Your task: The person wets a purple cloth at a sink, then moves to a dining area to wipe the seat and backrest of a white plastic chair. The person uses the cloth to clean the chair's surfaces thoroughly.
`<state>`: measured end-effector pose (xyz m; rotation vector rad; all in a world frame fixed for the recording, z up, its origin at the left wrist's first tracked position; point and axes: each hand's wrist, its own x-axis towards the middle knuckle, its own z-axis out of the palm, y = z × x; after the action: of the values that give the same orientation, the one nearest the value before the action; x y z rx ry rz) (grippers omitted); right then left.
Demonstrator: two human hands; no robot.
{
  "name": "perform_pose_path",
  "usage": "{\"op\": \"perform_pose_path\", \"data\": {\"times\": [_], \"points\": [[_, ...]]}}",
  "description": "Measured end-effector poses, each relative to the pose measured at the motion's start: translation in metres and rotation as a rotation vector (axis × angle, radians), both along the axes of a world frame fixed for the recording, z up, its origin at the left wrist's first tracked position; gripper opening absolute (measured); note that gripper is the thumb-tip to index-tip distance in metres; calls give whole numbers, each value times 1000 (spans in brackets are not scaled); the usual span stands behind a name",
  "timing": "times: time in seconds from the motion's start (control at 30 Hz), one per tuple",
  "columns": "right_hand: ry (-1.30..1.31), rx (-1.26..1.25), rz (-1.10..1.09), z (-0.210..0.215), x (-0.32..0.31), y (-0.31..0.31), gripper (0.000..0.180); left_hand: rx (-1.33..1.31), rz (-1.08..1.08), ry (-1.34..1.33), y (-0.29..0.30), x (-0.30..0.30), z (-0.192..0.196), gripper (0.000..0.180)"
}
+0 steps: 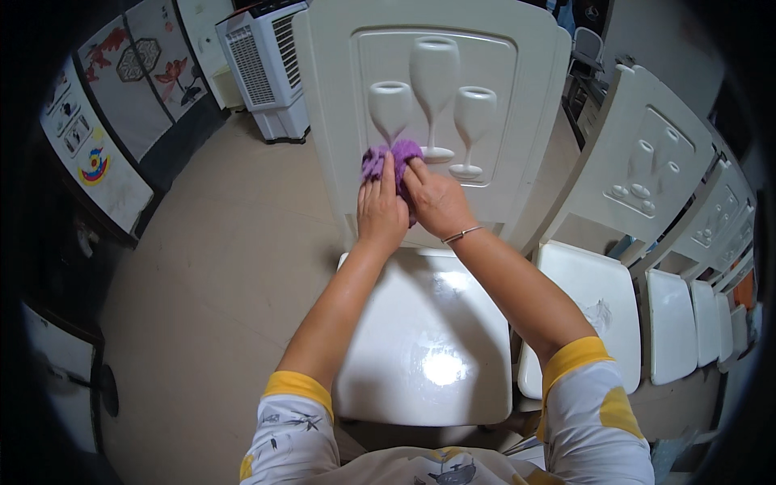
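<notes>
Pressed flat by both hands, a purple cloth [394, 158] is held against the backrest of a white plastic chair [436, 105] in the upper centre of the frame. The left hand [381, 208] is laid over the cloth with fingers extended, while the right hand [437, 198] is closed on its right edge. The cloth is bunched just beneath three wine glass shapes moulded in relief [434, 105]. A row of matching chairs [647, 162] is seen at the right, an air cooler [267, 65] at the upper left.
</notes>
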<state>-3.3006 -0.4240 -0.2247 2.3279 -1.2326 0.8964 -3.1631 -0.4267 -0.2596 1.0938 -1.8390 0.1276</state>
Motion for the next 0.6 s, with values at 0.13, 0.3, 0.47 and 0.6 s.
{"op": "perform_pose_path", "data": {"times": [0.13, 0.3, 0.47, 0.6], "points": [[45, -39, 14, -25, -32, 4, 32, 142, -44, -104, 17, -14, -13, 76], [-111, -63, -33, -22, -56, 24, 30, -92, -85, -143, 27, -40, -10, 77], [-200, -137, -62, 31, -31, 8, 34, -120, -90, 46, 3, -40, 37, 73], [-142, -17, -44, 5, -34, 8, 36, -36, -129, -72, 1, -28, 19, 73]]}}
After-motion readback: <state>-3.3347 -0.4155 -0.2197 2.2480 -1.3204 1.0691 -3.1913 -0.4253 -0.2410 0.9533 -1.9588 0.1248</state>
